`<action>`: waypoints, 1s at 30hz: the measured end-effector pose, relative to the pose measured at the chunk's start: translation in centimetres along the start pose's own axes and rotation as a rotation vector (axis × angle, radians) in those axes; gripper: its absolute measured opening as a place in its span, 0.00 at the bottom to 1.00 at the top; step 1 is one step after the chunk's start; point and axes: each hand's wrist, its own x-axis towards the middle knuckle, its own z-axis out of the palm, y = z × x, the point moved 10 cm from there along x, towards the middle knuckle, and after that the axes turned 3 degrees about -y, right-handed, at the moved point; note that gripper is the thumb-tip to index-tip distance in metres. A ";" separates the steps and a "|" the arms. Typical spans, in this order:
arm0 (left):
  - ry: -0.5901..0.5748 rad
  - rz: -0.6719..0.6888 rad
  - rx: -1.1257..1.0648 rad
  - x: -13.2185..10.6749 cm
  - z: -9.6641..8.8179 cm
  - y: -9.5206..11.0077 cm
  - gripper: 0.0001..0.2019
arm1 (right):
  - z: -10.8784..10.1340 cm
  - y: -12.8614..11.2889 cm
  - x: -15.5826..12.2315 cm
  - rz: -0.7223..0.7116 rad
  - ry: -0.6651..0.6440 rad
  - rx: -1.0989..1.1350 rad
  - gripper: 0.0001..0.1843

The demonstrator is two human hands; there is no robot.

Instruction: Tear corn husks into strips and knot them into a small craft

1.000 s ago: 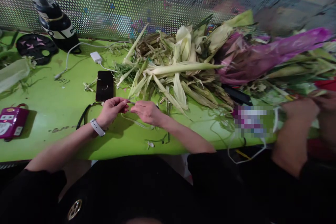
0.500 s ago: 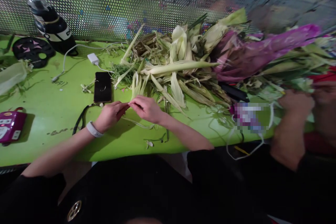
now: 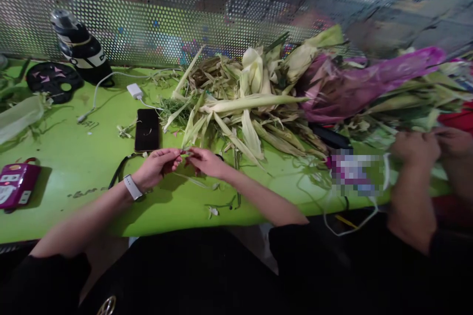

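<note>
My left hand point(image 3: 158, 165), with a pale band point(image 3: 132, 187) on its wrist, is closed in a pinch above the green table point(image 3: 84, 157). My right hand point(image 3: 206, 161) pinches from the other side, its fingertips nearly meeting those of the left. Between them is a small bit, perhaps greenish, too small to name. Just beyond the fingers lies a heap of corn husks point(image 3: 254, 103), with a long pale husk across its front. A dark phone point(image 3: 147, 130) rests behind my left hand.
A black bottle point(image 3: 84, 54) and a black palette-like plate point(image 3: 53, 81) stand at the back left, below a perforated metal screen point(image 3: 129, 24). A magenta box point(image 3: 18, 184) sits far left. Pink plastic wrap point(image 3: 354, 88) lies right, and another person's hands point(image 3: 417, 147) work there.
My hands have drawn slightly apart at the fingertips, and the small bit between them shows more. The whole view has shifted a little. The other person's hands have come closer together.
</note>
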 end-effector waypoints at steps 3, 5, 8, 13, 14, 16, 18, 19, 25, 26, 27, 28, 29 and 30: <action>-0.042 -0.055 -0.081 -0.2 0.6 -0.6 0.04 | 1.1 0.6 1.5 -0.028 -0.038 0.216 0.21; -0.047 -0.081 -0.104 -0.3 0.8 -0.8 0.04 | 1.7 -0.1 2.1 -0.085 -0.083 0.263 0.25; -0.015 -0.113 -0.109 -0.4 0.7 -0.8 0.03 | 2.2 -0.6 2.9 -0.100 -0.125 0.281 0.27; 0.011 -0.135 -0.096 -0.4 0.4 -0.9 0.02 | 0.7 0.0 3.3 -0.098 0.008 0.300 0.24; 0.015 -0.122 -0.090 -0.3 0.2 -0.8 0.02 | 0.4 0.0 3.1 -0.106 0.038 0.293 0.22; 0.024 -0.078 -0.075 0.0 -0.3 -0.5 0.01 | 0.2 0.0 2.5 -0.089 0.046 0.246 0.17; 0.039 -0.035 -0.040 0.2 -0.8 0.0 0.01 | 0.2 0.0 1.7 -0.052 0.024 0.189 0.12; 0.051 -0.023 -0.014 0.2 -1.0 0.1 0.01 | 0.1 -0.2 1.4 -0.045 0.016 0.175 0.10; 0.093 0.011 0.103 0.2 -1.2 0.6 0.05 | -0.9 -1.4 0.6 -0.111 0.048 0.267 0.10; 0.099 0.023 0.104 0.1 -1.2 0.7 0.05 | -1.0 -1.5 0.6 -0.113 0.052 0.281 0.11; 0.106 0.032 0.103 0.1 -1.2 0.7 0.06 | -1.0 -1.5 0.6 -0.114 0.050 0.287 0.11; 0.114 0.037 0.102 0.1 -1.3 0.7 0.07 | -0.9 -1.5 0.6 -0.116 0.044 0.286 0.12; 0.121 0.042 0.102 0.1 -1.3 0.7 0.08 | -0.7 -1.7 0.6 -0.120 0.033 0.278 0.13; 0.131 0.051 0.109 0.1 -1.4 0.7 0.09 | -0.6 -1.8 0.5 -0.124 0.018 0.265 0.12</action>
